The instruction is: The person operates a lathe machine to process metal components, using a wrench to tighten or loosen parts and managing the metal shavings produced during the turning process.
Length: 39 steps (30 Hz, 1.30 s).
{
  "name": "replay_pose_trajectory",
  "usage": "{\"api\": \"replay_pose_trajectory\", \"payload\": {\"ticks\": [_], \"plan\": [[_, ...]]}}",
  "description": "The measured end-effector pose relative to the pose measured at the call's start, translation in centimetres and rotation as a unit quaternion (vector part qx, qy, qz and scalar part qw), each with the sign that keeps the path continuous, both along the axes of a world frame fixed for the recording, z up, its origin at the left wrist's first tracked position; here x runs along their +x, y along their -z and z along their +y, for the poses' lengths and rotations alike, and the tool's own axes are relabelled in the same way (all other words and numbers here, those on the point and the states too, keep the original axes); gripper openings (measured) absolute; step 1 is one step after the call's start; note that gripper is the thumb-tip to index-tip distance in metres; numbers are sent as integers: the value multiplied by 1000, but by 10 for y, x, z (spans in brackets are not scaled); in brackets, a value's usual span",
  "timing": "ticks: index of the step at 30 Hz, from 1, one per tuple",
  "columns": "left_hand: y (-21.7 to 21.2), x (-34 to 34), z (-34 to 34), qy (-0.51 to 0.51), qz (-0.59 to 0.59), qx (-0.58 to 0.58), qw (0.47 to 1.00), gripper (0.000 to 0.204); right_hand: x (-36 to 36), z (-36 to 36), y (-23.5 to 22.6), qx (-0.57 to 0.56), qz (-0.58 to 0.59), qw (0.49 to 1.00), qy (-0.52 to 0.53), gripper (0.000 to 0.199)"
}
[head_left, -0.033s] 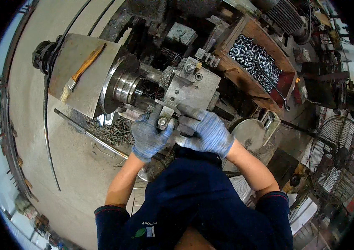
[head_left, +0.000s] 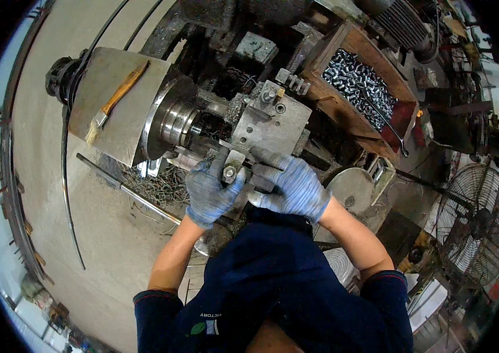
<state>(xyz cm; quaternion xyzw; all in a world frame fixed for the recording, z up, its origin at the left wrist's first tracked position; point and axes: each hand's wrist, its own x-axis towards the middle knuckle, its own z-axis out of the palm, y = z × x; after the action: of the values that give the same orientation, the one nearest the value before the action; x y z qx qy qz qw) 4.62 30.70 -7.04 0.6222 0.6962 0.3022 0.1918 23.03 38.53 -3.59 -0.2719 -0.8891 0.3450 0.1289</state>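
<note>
My left hand (head_left: 209, 191), in a blue-grey work glove, has its forefinger and thumb on either side of a small metal clamp block (head_left: 235, 159) with a bolt on top. My right hand (head_left: 290, 183), gloved alike, lies with fingers stretched out and spread, fingertips at the near edge of the lathe's flat metal tool slide (head_left: 273, 126). What lies under its fingers is hidden. Just beyond my left hand is the lathe's ringed chuck (head_left: 177, 125), with a small shiny piece (head_left: 195, 130) showing at its mouth.
A wood-handled brush (head_left: 121, 94) lies on the grey headstock cover (head_left: 123, 129). Metal shavings (head_left: 164, 187) heap below it, near a long metal rod (head_left: 143, 203). At the right are a wooden box (head_left: 335, 115) of shiny metal sleeves, a round plate (head_left: 352, 187) and a caged fan (head_left: 476, 215).
</note>
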Motion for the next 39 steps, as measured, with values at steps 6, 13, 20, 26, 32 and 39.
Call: {"api": "replay_pose_trajectory", "payload": {"ticks": [6,13,20,26,32,39], "plan": [[0,0,1,0,-10,14,1000,45,-1,2,-5,-23,-24,999,6,46],[3,-1,1,3,-9,22,1000,44,-1,6,-7,-47,-19,999,-2,45],[2,1,1,-8,-21,25,999,44,-1,6,-6,-39,1,999,3,47],[-3,3,2,-13,-31,12,999,43,-1,6,-4,-38,-13,999,2,47],[-4,2,1,-11,-32,-5,999,42,0,6,-2,-40,-17,999,-7,49],[-2,2,2,-4,-27,13,1000,42,0,6,-4,-44,-17,999,-1,48]]}}
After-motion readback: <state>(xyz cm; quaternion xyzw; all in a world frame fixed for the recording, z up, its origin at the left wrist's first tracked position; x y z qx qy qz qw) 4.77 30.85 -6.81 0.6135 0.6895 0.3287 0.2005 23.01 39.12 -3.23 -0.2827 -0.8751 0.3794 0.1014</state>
